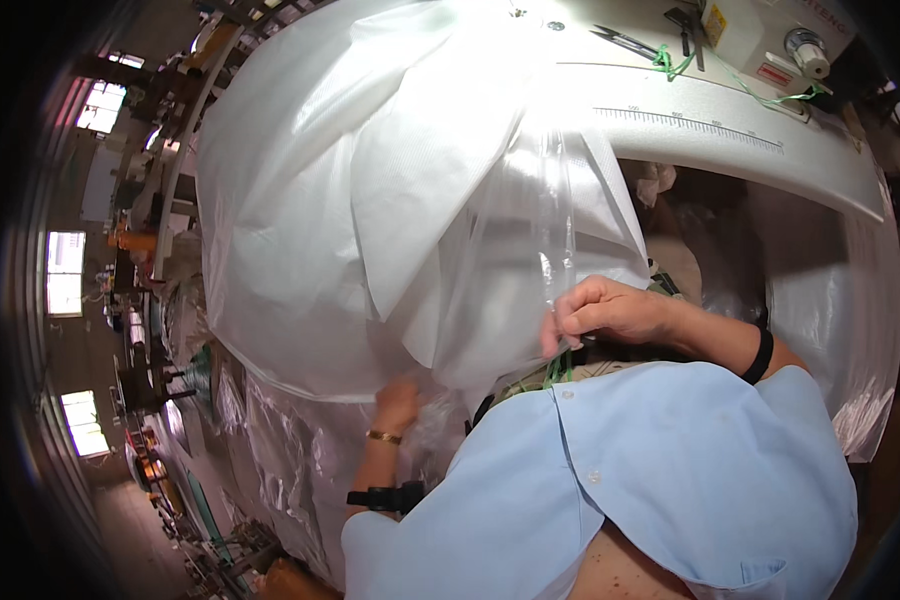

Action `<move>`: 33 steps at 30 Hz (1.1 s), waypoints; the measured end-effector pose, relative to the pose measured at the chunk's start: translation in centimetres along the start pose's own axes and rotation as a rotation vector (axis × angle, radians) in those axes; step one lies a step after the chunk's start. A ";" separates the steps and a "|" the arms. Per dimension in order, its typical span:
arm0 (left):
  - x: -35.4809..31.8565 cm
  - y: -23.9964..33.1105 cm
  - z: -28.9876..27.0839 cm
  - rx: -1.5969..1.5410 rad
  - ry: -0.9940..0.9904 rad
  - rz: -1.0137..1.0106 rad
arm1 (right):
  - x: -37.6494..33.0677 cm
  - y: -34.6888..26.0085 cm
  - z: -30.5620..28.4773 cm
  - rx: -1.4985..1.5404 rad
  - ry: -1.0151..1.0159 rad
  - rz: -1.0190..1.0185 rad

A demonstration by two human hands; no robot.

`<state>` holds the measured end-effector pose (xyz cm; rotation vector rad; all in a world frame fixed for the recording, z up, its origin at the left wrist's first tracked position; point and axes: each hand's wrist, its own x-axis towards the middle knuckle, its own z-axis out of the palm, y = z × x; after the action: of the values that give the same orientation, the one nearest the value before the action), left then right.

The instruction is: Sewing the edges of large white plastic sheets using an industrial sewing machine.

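Note:
A large white woven sheet (290, 230) hangs in folds off the worktable in front of me. Over its right part lies clear plastic film (545, 225), gathered into a narrow, shiny strip. My right hand (610, 310) is closed at the near end of that strip, thumb and fingers pinching the film. Lower and to the left, my left hand (398, 405) is closed at the sheet's bottom edge, with clear film bunched around its fingers. The left fingertips are blurred and partly covered by the film.
A sewing machine (780, 45) with a round knob stands at the far right. The white table edge (730, 125) carries a ruler scale. Tweezers (625, 42) and green thread (670, 65) lie there. More clear plastic (300, 460) hangs at lower left; the workshop stretches beyond.

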<state>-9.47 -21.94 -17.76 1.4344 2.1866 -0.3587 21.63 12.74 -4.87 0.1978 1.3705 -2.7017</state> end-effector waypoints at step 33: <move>11.0 13.3 -37.9 -1.328 0.766 0.605 | -1.4 -3.3 5.9 -0.201 0.191 -0.244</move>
<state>-10.81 10.00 8.90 1.2902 1.5474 1.7264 22.10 9.96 1.49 0.2950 1.8193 -2.7686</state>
